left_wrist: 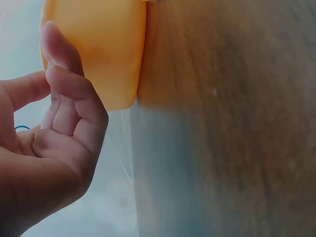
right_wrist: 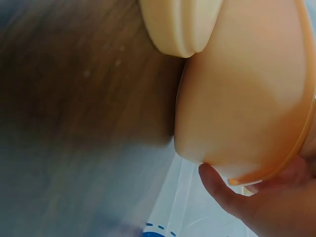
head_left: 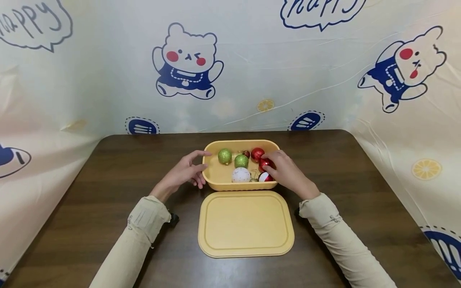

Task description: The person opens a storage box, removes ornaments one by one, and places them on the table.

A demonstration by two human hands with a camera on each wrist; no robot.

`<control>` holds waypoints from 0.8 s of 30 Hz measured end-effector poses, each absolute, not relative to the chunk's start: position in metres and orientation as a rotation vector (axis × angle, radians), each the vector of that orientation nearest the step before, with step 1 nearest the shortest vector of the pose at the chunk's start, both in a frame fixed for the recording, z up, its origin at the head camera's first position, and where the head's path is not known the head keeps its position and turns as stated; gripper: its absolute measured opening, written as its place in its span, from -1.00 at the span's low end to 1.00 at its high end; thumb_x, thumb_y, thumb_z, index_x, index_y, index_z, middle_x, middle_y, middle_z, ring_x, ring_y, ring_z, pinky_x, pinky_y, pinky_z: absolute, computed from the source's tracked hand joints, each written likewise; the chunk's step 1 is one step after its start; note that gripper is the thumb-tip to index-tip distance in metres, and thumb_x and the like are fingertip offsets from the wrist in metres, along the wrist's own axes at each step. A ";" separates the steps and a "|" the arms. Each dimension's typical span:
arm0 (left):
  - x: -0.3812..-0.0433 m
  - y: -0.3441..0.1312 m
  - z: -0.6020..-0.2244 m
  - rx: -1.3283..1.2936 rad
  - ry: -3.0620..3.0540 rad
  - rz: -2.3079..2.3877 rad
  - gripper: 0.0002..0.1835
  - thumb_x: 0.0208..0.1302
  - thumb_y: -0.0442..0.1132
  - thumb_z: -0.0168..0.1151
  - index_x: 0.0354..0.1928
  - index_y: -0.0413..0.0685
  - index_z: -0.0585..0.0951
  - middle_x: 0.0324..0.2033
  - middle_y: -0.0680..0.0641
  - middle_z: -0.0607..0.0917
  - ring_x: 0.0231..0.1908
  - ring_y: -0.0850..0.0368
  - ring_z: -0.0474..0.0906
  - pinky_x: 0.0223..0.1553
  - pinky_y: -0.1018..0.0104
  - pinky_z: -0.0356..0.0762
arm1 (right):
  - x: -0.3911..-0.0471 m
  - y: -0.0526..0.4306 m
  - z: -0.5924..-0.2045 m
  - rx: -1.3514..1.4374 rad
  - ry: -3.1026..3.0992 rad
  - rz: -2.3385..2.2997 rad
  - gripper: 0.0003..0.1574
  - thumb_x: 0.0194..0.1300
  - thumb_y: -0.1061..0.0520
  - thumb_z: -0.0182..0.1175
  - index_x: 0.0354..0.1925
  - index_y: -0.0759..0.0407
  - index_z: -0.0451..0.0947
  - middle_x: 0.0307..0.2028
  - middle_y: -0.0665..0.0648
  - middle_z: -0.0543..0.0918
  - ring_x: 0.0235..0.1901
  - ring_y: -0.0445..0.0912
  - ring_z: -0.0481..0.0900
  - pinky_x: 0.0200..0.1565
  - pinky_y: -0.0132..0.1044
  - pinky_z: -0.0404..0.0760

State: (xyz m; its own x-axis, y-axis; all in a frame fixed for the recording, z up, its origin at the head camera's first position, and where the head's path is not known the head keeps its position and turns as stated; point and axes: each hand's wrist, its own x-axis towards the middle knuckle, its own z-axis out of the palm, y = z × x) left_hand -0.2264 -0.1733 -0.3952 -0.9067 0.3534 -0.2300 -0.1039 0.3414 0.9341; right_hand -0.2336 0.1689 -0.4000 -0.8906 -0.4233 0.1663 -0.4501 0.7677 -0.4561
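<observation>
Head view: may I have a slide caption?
Left hand and right hand at a yellow box of baubles, lid in front.

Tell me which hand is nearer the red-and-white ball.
Right. The right hand is over the box's right end, its thumb close to the red-and-white ball; the left hand is at the left end, across the box from it.

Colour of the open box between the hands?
Yellow: an open, rounded-rectangular, plastic-looking box, showing best in the head view.
</observation>
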 end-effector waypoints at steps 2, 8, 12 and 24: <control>-0.226 -0.174 -0.395 0.222 2.220 1.591 -0.52 0.52 -0.23 0.06 0.42 0.10 0.31 -0.57 -0.21 0.68 -0.62 -0.06 0.63 -0.54 0.16 0.57 | -0.233 0.168 -0.399 0.737 -2.888 0.743 -0.60 0.32 0.18 0.33 0.10 0.30 0.61 0.04 0.24 0.66 0.13 0.15 0.49 0.23 0.11 0.45; -0.226 -0.174 -0.395 0.237 2.234 1.580 -0.52 0.53 -0.22 0.05 0.42 0.10 0.31 -0.57 -0.21 0.69 -0.62 -0.06 0.63 -0.53 0.15 0.57 | -0.231 0.167 -0.398 0.751 -2.804 0.620 -0.63 0.27 0.14 0.39 0.03 0.24 0.65 -0.04 0.19 0.71 0.02 0.16 0.57 0.10 0.22 0.44; -0.228 -0.175 -0.395 0.234 2.233 1.577 -0.51 0.52 -0.23 0.06 0.43 0.08 0.31 -0.57 -0.21 0.69 -0.62 -0.06 0.63 -0.53 0.18 0.57 | -0.226 0.164 -0.398 0.743 -2.745 0.529 -0.61 0.24 0.13 0.42 0.02 0.24 0.65 -0.07 0.21 0.71 -0.04 0.16 0.56 0.08 0.21 0.41; -0.227 -0.174 -0.396 0.211 2.198 1.624 -0.51 0.51 -0.24 0.08 0.42 0.10 0.32 -0.56 -0.21 0.70 -0.61 -0.05 0.64 -0.51 0.19 0.58 | -0.224 0.165 -0.396 0.750 -2.703 0.454 -0.49 0.20 0.13 0.45 0.10 0.24 0.61 0.01 0.27 0.66 -0.02 0.17 0.49 0.08 0.16 0.45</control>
